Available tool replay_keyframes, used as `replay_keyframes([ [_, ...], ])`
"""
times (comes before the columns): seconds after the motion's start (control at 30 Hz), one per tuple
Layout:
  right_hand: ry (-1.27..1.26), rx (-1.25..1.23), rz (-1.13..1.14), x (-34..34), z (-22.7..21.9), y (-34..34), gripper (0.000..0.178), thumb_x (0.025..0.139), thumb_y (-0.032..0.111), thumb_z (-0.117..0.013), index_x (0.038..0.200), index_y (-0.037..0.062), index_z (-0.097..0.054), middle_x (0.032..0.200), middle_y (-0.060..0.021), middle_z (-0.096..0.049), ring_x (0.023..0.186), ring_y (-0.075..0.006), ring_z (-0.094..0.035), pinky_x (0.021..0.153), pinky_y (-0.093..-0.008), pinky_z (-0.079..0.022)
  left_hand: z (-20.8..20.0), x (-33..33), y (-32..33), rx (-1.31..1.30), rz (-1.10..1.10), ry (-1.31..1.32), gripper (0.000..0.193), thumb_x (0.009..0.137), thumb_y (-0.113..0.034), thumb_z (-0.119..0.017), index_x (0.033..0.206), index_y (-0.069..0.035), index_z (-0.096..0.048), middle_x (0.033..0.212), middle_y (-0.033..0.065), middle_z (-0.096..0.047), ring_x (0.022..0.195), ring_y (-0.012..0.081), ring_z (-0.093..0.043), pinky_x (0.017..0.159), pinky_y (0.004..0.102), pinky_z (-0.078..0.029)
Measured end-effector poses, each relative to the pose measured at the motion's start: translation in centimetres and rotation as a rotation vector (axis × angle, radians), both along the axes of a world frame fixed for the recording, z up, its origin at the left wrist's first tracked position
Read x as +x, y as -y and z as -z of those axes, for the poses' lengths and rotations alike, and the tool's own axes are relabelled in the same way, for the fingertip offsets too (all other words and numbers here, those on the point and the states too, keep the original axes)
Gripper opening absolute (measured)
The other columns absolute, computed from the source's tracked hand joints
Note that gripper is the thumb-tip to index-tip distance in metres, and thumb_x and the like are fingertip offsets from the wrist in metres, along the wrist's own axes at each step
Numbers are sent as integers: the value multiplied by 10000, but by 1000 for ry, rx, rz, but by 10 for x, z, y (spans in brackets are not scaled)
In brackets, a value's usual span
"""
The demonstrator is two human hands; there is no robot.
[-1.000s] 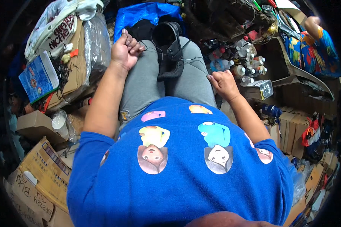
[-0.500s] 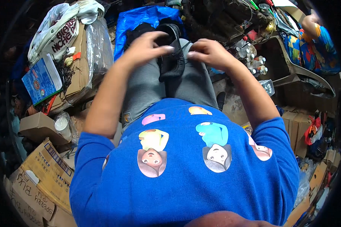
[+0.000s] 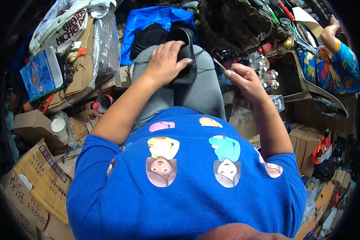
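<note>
A black shoe (image 3: 185, 76) rests across my grey-trousered knees, its opening toward the far side. My left hand (image 3: 167, 62) is closed on the shoe's left side, with the thumb across its opening. To the right of the knees, apart from the shoe, my right hand (image 3: 244, 79) pinches a thin pale needle-like tool (image 3: 219, 64) between thumb and fingers. Its exact kind is too small to tell. A black thread (image 3: 206, 70) runs from the shoe's right edge toward the right. Beyond the left hand, a dark bundle (image 3: 150, 39) lies on a blue plastic sheet (image 3: 132, 22).
Several small bottles (image 3: 264, 66) stand right of my right hand, near a pale curved frame (image 3: 304, 76). Another person's arm (image 3: 331, 35) shows at far right. At left lie a blue book (image 3: 42, 76), cardboard (image 3: 82, 70), an open box (image 3: 34, 126) and a white cup (image 3: 59, 127).
My right hand has moved away from the shoe, right and nearer to me, and the thin tool now shows in it. My left hand has come down onto the shoe.
</note>
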State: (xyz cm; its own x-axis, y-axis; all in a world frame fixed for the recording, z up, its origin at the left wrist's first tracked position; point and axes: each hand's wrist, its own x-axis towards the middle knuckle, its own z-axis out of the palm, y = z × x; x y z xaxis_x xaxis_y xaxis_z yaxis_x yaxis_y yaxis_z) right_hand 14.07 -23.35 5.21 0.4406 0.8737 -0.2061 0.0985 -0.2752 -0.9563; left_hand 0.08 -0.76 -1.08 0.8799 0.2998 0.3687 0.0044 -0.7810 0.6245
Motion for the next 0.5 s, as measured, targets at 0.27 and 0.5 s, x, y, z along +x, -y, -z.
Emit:
replay_keyframes([
  [0.27, 576, -41, -90, -9, 16, -31, 224, 818, 79, -636, 1038, 97, -671, 788, -37, -518, 706, -128, -513, 649, -267, -424, -50, -77, -29, -432, 126, -509, 384, 762, -145, -678, 1126, -60, -591, 781, 38, -593, 747, 148, -565, 738, 292, -436],
  [0.5, 677, -73, -133, -5, 26, -47, 241, 757, 78, -632, 990, 96, -689, 827, -127, -578, 776, -286, -597, 685, -360, -483, -81, -131, -77, -1201, 133, 0, 432, 869, -227, -595, 1180, 65, -525, 713, 29, -614, 707, 103, -605, 611, 169, -429],
])
